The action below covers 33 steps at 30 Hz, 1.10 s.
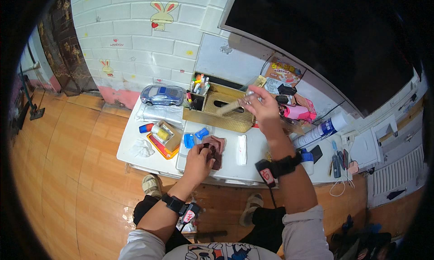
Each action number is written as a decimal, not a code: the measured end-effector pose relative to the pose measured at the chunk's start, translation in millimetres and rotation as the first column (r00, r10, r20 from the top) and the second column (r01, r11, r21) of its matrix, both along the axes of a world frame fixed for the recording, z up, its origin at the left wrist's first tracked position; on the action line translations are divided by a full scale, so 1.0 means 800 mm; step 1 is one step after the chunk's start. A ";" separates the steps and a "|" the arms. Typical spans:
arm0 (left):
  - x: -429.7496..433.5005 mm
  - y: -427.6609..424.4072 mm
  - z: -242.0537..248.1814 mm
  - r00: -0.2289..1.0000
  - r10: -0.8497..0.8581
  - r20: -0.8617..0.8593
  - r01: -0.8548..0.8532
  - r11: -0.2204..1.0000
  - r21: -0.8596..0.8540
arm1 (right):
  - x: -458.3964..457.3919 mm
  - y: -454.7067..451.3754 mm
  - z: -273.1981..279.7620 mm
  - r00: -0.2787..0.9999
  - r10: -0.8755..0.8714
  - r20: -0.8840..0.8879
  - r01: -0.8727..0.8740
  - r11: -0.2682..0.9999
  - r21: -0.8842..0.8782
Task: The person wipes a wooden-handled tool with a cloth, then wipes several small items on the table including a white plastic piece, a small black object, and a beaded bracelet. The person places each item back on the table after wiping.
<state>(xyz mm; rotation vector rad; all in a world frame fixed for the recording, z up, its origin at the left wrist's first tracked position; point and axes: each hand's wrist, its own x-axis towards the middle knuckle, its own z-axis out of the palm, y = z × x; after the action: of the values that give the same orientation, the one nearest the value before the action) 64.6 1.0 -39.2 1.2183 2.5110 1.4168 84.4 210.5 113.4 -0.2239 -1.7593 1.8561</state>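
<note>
My left hand (199,161) is at a crumpled reddish-brown pouch or wrapper (218,145) on the white cabinet top, its fingers on something dark at the pouch; what they grip is partly hidden. Two small blue items (195,137) in clear plastic lie just beyond that hand. My right hand (259,102) is raised at the right end of the gold tissue box organizer (217,118), its fingers closed on a slender beige, partly see-through item (230,107) that points left over the box. A white wrapped strip (242,150) lies between the two arms.
Left on the cabinet are a blue toy car (163,95), an open small box (171,138) on an orange tray, and crumpled tissue (142,148). To the right stand a spray can (322,131), a blue-and-white bottle (307,161) and cables. A large screen (322,39) overhangs the back.
</note>
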 end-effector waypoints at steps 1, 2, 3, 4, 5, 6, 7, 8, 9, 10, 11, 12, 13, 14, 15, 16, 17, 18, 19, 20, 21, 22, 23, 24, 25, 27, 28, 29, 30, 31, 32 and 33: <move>0.000 0.000 0.002 1.000 -0.004 0.008 0.004 1.000 0.000 | -0.022 -0.007 -0.003 0.992 -0.114 0.051 0.107 0.985 0.134; 0.000 0.000 0.003 1.000 -0.005 0.007 0.005 1.000 0.003 | -0.045 -0.013 -0.005 0.980 -0.190 0.051 0.169 0.946 0.278; 0.000 0.000 0.005 1.000 -0.002 -0.002 0.002 1.000 0.005 | -0.063 -0.020 -0.008 0.949 -0.301 0.089 0.245 0.888 0.389; -0.001 0.000 0.007 1.000 -0.006 0.028 0.006 1.000 -0.014 | -0.074 -0.026 -0.012 0.955 -0.296 0.004 0.249 0.812 0.528; -0.001 0.001 0.008 1.000 -0.004 0.026 0.004 1.000 0.008 | -0.086 -0.032 -0.017 0.947 -0.320 -0.037 0.271 0.728 0.630; -0.001 -0.001 0.010 1.000 0.001 0.025 -0.002 1.000 0.022 | -0.096 -0.038 -0.023 0.943 -0.308 -0.125 0.299 0.622 0.723; -0.001 -0.002 0.011 1.000 0.011 0.015 -0.012 0.999 0.037 | -0.106 -0.042 -0.028 0.934 -0.343 -0.102 0.301 0.599 0.742; -0.002 -0.003 0.012 1.000 0.008 0.030 -0.009 0.999 0.044 | -0.116 -0.045 -0.034 0.930 -0.347 -0.124 0.313 0.567 0.762; -0.003 -0.004 0.013 0.999 0.008 0.035 -0.010 0.999 0.052 | -0.123 -0.048 -0.041 0.928 -0.332 -0.168 0.332 0.535 0.777; -0.004 -0.005 0.014 1.000 0.019 0.024 -0.021 0.998 0.064 | -0.129 -0.050 -0.048 0.923 -0.354 -0.152 0.329 0.518 0.790; -0.005 -0.006 0.015 0.999 0.010 0.045 -0.012 0.998 0.055 | -0.134 -0.051 -0.055 0.933 -0.341 -0.116 0.295 0.540 0.788; -0.005 -0.007 0.015 0.999 0.012 0.049 -0.014 0.999 0.050 | -0.138 -0.052 -0.063 0.941 -0.327 -0.080 0.262 0.562 0.784; -0.005 -0.007 0.016 0.999 0.018 0.041 -0.020 0.999 0.044 | -0.141 -0.052 -0.070 0.942 -0.336 -0.007 0.220 0.601 0.768; -0.006 -0.007 0.016 0.999 0.009 0.051 -0.012 0.999 0.045 | -0.142 -0.054 -0.078 0.939 -0.339 -0.059 0.234 0.502 0.832; -0.005 -0.008 0.016 0.999 0.005 0.050 -0.007 0.999 0.045 | -0.143 -0.057 -0.086 0.951 -0.308 -0.008 0.178 0.530 0.829; -0.005 -0.008 0.017 0.999 0.006 0.041 -0.008 0.999 0.041 | -0.145 -0.061 -0.094 0.954 -0.295 0.061 0.123 0.566 0.815; -0.005 -0.008 0.017 0.999 0.007 0.044 -0.009 0.999 0.043 | -0.146 -0.064 -0.100 0.946 -0.284 0.155 0.052 0.606 0.793; -0.005 -0.008 0.017 0.999 0.014 0.040 -0.016 0.999 0.041 | -0.146 -0.063 -0.103 0.942 -0.255 0.217 -0.007 0.634 0.773; -0.004 -0.009 0.018 0.999 0.028 0.023 -0.028 0.999 0.038 | -0.145 -0.064 -0.105 0.943 -0.266 0.202 -0.011 0.580 0.815; -0.004 -0.009 0.018 0.999 0.024 0.037 -0.026 0.999 0.043 | -0.144 -0.064 -0.106 0.941 -0.279 0.194 -0.018 0.531 0.847; -0.004 -0.009 0.018 0.999 0.026 0.038 -0.028 0.999 0.045 | -0.142 -0.064 -0.106 0.939 -0.291 0.186 -0.025 0.479 0.877; -0.004 -0.010 0.018 0.999 0.034 0.024 -0.035 0.998 0.049 | -0.139 -0.063 -0.104 0.946 -0.267 0.187 -0.050 0.448 0.893; -0.004 -0.010 0.019 0.999 0.024 0.038 -0.026 0.999 0.045 | -0.136 -0.061 -0.101 0.952 -0.243 0.188 -0.073 0.415 0.907; -0.003 -0.010 0.019 0.999 0.020 0.038 -0.022 0.999 0.045 | -0.132 -0.060 -0.098 0.954 -0.226 0.198 -0.098 0.388 0.916; -0.003 -0.010 0.020 1.000 0.022 0.022 -0.023 0.999 0.048 | -0.128 -0.059 -0.095 0.957 -0.235 0.168 -0.064 0.394 0.917; -0.002 -0.009 0.020 0.999 0.021 0.035 -0.023 0.999 0.044 | -0.120 -0.058 -0.090 0.950 -0.277 0.143 -0.014 0.419 0.908; -0.001 -0.008 0.020 0.999 0.030 0.031 -0.032 0.999 0.037 | -0.116 -0.057 -0.088 0.952 -0.283 0.112 0.029 0.451 0.892; -0.001 -0.008 0.020 0.999 0.024 0.037 -0.025 0.999 0.043 | -0.112 -0.055 -0.086 0.948 -0.301 0.102 0.060 0.485 0.872; -0.001 -0.008 0.019 0.999 0.022 0.038 -0.023 0.999 0.041 | -0.107 -0.052 -0.086 0.951 -0.302 0.060 0.108 0.511 0.853; -0.002 -0.008 0.019 0.999 0.022 0.028 -0.023 0.999 0.043 | -0.101 -0.049 -0.088 0.935 -0.341 0.098 0.115 0.552 0.826; -0.002 -0.008 0.018 0.999 0.008 0.045 -0.010 0.999 0.031 | -0.091 -0.046 -0.091 0.925 -0.365 0.103 0.141 0.583 0.800; -0.003 -0.009 0.017 0.999 -0.004 0.049 0.003 1.000 0.022 | -0.080 -0.041 -0.095 0.910 -0.396 0.122 0.167 0.621 0.766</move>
<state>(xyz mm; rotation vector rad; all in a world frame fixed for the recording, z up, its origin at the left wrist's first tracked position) 62.0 -5.9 -25.8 1.1763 2.4666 1.4590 20.5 177.9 37.7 -0.4272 -2.3654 0.7775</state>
